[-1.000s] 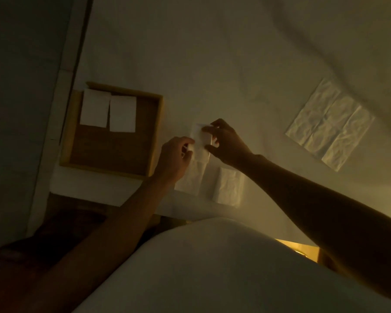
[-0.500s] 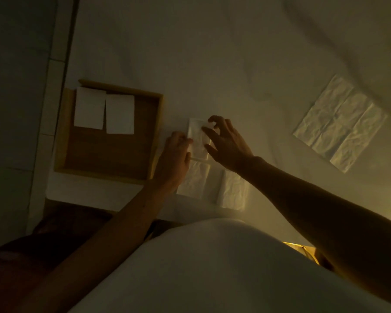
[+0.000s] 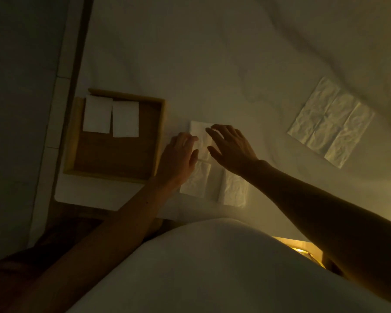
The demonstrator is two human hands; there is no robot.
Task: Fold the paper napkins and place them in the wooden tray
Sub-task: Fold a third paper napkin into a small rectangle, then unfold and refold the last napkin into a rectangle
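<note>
While the white paper napkin [image 3: 200,141] lies long-axis away from the person on the white-clothed tabletop [image 3: 212,64], both hands press it flat. The left hand [image 3: 178,154] and the right hand [image 3: 233,147] have open fingers and grip nothing; the left is nearer to the square wooden tray [image 3: 161,132], just beside it.

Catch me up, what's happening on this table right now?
A person is folding paper napkins on a white-covered table. Both hands, left hand and right hand, are flat and open over a long narrow napkin beside the wooden tray, pressing or smoothing it. Two folded napkins already lie side by side in the tray. Another folded napkin sits near the table edge, and an unfolded napkin waits off to the right.
</note>
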